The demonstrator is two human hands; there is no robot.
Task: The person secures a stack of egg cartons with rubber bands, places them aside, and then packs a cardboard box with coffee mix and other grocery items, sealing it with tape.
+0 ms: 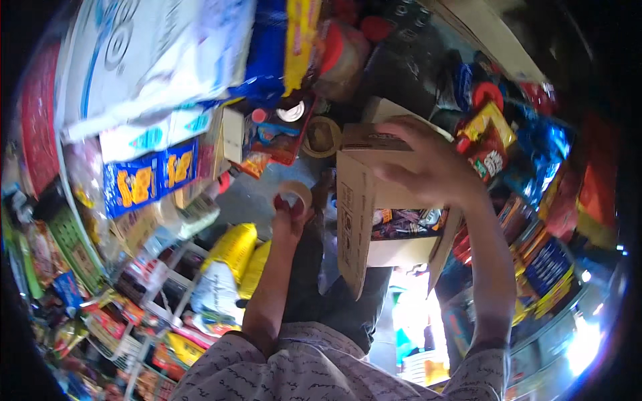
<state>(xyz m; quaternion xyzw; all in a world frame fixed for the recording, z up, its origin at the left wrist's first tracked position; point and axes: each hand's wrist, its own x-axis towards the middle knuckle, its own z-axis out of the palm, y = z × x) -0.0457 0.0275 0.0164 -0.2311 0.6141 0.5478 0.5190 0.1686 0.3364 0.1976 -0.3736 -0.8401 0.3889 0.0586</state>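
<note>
My left hand (289, 223) grips a roll of brown packing tape (296, 193) out in front of my body. Over the far part of an open cardboard box (357, 215) is my right hand (426, 165), fingers spread and slightly blurred; whether it touches the flap beneath cannot be told. The box's side flaps stand out towards me, with a pale flap between them. Through the opening show small wrapped packets (406, 223) with dark, shiny wrappers. Part of the box's inside is hidden by the far flap.
Blue snack packs (150, 178) hang at the left below large white packages (160, 65). Yellow bags (233, 248) stand left of my legs. Another roll of tape (321, 137) lies beyond the box. Red and yellow snack packets (486, 135) crowd the right side. Racks of packets line the lower left.
</note>
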